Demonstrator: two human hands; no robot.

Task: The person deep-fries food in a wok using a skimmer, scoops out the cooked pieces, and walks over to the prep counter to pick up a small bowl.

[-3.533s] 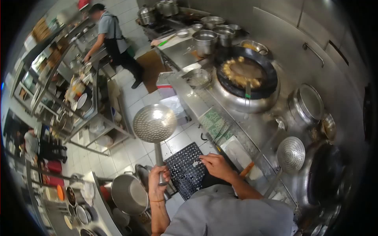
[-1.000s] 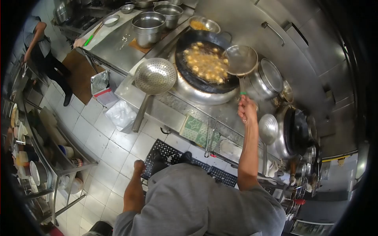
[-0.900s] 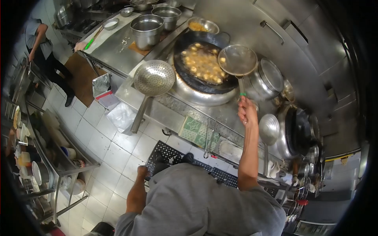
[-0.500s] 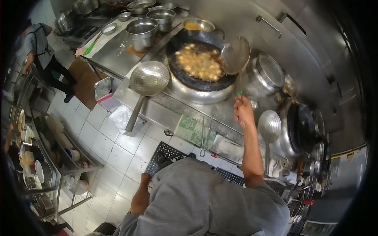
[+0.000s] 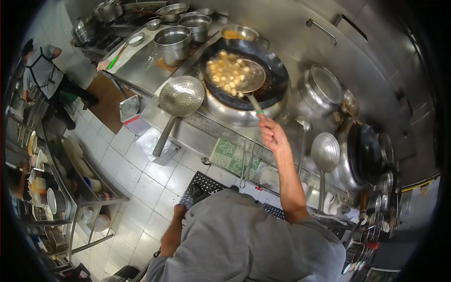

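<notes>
My right hand [image 5: 274, 135] is closed around the handle of a round skimmer [image 5: 254, 79]. The skimmer's head rests low inside a black wok [image 5: 278, 75], beside and partly under small golden fried pieces [image 5: 224, 69]. Dark oil shows around them. Down by my body, my left hand [image 5: 179, 209] hangs away from the counter; its fingers are too small and shaded to make out. A large perforated ladle [image 5: 182, 96] lies left of the wok, its handle sticking out over the counter edge.
Steel pots [image 5: 173, 44] stand on the counter [image 5: 141, 61] at left. A second perforated ladle [image 5: 325, 152] and stacked pans [image 5: 359, 152] are at right. A green patterned cloth [image 5: 229, 154] lies along the front edge. Another person [image 5: 44, 70] stands far left, near a shelf [image 5: 96, 199].
My right hand has moved left, and the skimmer has gone from tilted up at the wok's right side down into the wok. The fried pieces are gathered toward the left.
</notes>
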